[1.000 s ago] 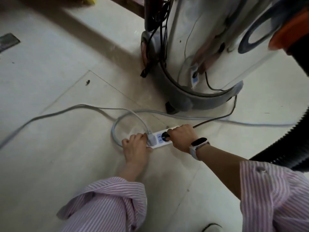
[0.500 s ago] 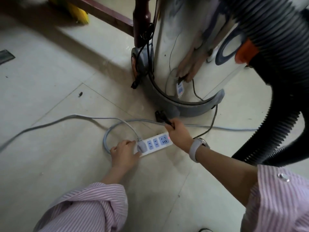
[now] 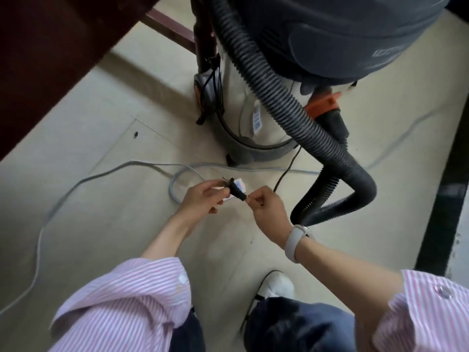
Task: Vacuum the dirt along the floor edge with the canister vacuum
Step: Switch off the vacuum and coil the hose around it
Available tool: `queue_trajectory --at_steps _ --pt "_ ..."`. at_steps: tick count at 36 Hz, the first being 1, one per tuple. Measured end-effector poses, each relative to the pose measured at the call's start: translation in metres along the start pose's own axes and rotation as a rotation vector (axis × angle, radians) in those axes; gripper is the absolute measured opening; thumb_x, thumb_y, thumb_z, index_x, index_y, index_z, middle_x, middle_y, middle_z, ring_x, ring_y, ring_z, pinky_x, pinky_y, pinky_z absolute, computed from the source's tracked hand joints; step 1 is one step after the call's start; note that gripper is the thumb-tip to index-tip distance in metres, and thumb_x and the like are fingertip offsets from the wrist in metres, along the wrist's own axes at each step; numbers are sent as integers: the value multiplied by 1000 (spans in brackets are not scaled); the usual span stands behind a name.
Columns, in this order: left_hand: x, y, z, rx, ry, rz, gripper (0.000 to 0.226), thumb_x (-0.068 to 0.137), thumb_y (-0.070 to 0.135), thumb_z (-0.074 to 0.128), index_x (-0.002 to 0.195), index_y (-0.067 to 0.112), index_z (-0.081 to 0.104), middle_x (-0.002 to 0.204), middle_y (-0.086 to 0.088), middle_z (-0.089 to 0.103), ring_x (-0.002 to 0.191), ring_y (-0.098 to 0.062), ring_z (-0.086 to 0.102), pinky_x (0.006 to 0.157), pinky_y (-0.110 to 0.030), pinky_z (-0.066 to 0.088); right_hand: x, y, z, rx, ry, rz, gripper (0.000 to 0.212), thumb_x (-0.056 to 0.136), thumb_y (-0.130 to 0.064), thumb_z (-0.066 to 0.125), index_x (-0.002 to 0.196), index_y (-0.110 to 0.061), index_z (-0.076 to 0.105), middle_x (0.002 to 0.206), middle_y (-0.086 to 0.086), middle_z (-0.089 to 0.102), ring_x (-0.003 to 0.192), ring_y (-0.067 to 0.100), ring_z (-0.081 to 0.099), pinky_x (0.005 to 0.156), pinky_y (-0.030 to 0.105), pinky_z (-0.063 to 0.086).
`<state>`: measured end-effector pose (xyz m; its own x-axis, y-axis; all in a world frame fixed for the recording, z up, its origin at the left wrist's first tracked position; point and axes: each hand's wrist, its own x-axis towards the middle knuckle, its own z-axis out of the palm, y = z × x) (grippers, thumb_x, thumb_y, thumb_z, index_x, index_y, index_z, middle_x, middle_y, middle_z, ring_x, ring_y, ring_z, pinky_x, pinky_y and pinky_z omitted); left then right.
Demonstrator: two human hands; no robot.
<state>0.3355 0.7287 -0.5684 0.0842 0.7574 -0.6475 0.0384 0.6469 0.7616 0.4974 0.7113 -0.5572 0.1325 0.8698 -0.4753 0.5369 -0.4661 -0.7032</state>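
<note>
One canister vacuum (image 3: 253,102) stands upright on the floor (image 3: 88,224), its steel drum beside a dark red furniture leg (image 3: 205,34). One black ribbed hose (image 3: 291,110) runs down from the orange inlet fitting (image 3: 323,102) at the drum's front and doubles back in a loop on the floor to the drum's right. One black plug (image 3: 234,190) is held in the air between two hands, above one white power strip (image 3: 238,185) that lies on the floor just in front of the drum base. The left hand (image 3: 203,199) pinches the plug's head with thumb and fingertips, prongs pointing up and left. The right hand (image 3: 269,207), fingers curled, pinches the plug's tail end where its thin black cord (image 3: 286,168) leaves toward the drum. One white band (image 3: 295,243) sits on the right wrist. One grey cable (image 3: 101,174) snakes across the floor to the strip. Two pink-striped sleeves (image 3: 132,301) and one white shoe (image 3: 275,285) occupy the near edge.
</note>
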Motion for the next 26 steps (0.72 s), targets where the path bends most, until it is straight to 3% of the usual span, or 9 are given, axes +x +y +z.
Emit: queue_trajectory --at_steps 5,8,11,14,16,18,20,23,26 --pt "-13 38 30 -20 2 0 10 86 12 68 86 19 61 80 -1 67 71 -11 63 62 -21 52 -16 -12 -38 -23 19 6 7 91 -6 58 92 -2 63 74 -10 54 77 15 51 58 9 37" --pt "-10 51 49 -91 76 11 12 86 6 67 83 15 60 79 -3 66 69 -10 63 60 -14 53 -26 -16 -65 -37 22 -69 16 92 -3 55 104 -4 65 95 -4 62 86 11 54 71 10 39" --pt "-2 57 67 -312 203 -65 3 89 3 62 89 3 59 80 -10 65 60 -8 65 58 -14 53 -33 -14 -102 -30 176 -234 14 91 -1 54 100 -8 63 97 0 62 77 8 56 69 7 42" --pt "7 55 83 -429 311 -138 4 91 5 59 87 4 58 80 -12 64 60 -10 66 60 -18 56 -27 -3 -148 -28 345 -255 15 90 -6 50 100 -13 59 91 0 58 75 0 54 66 6 39" --pt "5 51 94 -468 347 -177 7 91 5 59 95 10 56 86 -11 64 68 -14 66 68 -23 58 -20 11 -171 -69 388 -206 25 87 -15 45 107 -8 59 97 1 57 81 2 53 73 10 40" --pt "-2 43 106 -454 317 -205 14 93 4 56 105 12 53 92 -10 63 77 -17 64 72 -25 57 -15 27 -183 -120 399 -132 33 84 -19 42 110 -6 58 101 5 58 87 18 55 79 26 44" --pt "-10 30 114 -377 277 -234 10 94 2 52 97 10 56 96 -13 62 79 -18 63 67 -22 57 -14 42 -183 -113 394 -66 32 85 -19 42 109 -6 58 103 9 60 90 26 57 82 36 47" --pt "-20 0 119 -193 341 -307 10 90 -1 56 97 6 57 101 -17 61 86 -24 62 57 -17 56 -20 63 -169 21 335 128 21 92 -11 43 106 -6 58 105 12 62 97 27 59 86 35 46" --pt "-27 -35 122 -35 385 -370 17 88 -1 60 105 3 59 98 -12 62 74 -18 60 63 -24 56 -27 90 -140 178 180 388 19 93 -8 42 104 -12 57 99 7 62 99 28 60 91 42 48"
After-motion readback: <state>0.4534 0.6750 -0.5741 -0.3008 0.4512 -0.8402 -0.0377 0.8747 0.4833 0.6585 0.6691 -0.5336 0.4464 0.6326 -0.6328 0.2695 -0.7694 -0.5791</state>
